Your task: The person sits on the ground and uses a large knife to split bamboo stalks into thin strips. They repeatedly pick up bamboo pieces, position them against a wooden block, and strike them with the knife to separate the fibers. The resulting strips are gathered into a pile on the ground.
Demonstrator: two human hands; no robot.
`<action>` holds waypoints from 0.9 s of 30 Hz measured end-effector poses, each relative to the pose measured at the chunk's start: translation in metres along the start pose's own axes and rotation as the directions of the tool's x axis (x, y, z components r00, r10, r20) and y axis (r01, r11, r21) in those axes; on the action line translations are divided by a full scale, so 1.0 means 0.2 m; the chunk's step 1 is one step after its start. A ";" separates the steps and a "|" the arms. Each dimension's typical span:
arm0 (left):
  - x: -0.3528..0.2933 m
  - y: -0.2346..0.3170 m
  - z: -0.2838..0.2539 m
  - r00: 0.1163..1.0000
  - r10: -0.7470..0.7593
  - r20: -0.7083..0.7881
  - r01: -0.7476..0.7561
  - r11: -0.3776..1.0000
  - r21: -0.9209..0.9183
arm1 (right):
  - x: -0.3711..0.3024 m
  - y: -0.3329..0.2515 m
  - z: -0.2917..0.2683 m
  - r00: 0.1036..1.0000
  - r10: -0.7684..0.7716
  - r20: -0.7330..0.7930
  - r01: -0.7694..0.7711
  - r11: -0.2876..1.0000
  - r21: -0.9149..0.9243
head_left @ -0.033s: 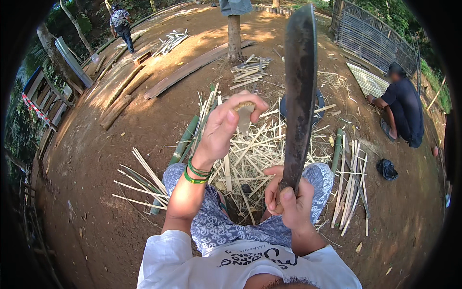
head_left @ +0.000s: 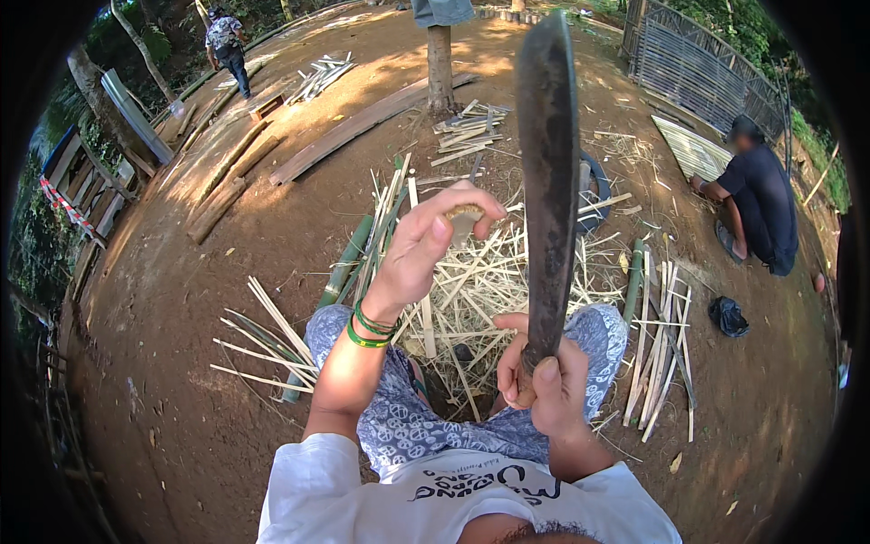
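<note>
My right hand [head_left: 555,385] is closed round the handle of a machete [head_left: 549,172]. Its long dark blade points up and away from me, with the tip near the top of the view. To its left, my raised left hand [head_left: 419,245] grips a split bamboo piece [head_left: 465,224], pale and seen nearly end-on, between thumb and fingers. Blade and bamboo appear side by side; I cannot tell how far apart they are in depth. Below both hands, between my knees, lies a heap of thin bamboo strips and shavings [head_left: 476,290].
Bundles of strips lie by my left knee [head_left: 272,340] and my right [head_left: 666,349]. Green bamboo poles [head_left: 346,258] rest on the soil. A dark round container [head_left: 594,195] stands behind the blade. At the right a person [head_left: 757,199] squats beside a slatted panel [head_left: 691,150]; another person [head_left: 228,50] stands far left.
The machete blade has shifted slightly left, closer to the bamboo piece. My left hand has dipped and turned a little with the bamboo in it.
</note>
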State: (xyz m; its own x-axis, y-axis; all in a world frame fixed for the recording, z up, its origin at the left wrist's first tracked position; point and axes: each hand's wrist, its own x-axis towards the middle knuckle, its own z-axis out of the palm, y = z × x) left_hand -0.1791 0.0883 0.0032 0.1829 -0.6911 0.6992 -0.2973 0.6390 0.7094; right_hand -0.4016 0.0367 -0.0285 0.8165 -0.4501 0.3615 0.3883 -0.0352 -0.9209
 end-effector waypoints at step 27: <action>-0.40 -0.15 0.19 0.984 -0.143 0.108 0.135 0.988 0.072 | -0.23 0.08 0.05 0.949 0.314 -0.026 -0.315 0.947 -0.060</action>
State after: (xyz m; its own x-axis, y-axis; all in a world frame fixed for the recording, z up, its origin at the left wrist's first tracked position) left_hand -0.2210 0.1116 -0.0763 0.1213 -0.8075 0.5772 -0.3366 0.5136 0.7893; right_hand -0.4281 0.0654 -0.0572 0.8859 -0.4612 0.0497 0.0845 0.0550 -0.9949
